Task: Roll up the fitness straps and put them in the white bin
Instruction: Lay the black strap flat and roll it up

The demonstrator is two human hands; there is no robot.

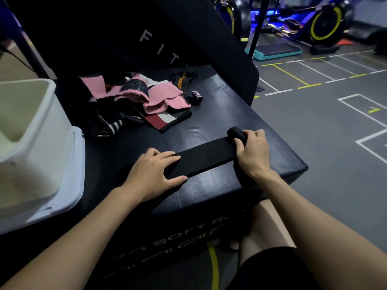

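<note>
A wide black strap [207, 155] lies flat across the front of the black soft box [219, 120]. My left hand [155, 170] presses it down with straight fingers near its left part. My right hand [251, 149] grips the small rolled-up end [235, 132] of the same strap at its right. A heap of other straps lies further back: pink ones [165, 99], a red, white and black one [165, 120], and striped black ones [109, 124]. The white bin [39, 130] stands at the left on the box, its inside mostly out of view.
A small rolled strap [196, 96] and a black and orange strap [184, 78] lie behind the heap. A black padded panel [159, 38] leans up at the back. The box's edge drops to grey gym floor [324, 126] on the right. My bare knee [270, 225] is below.
</note>
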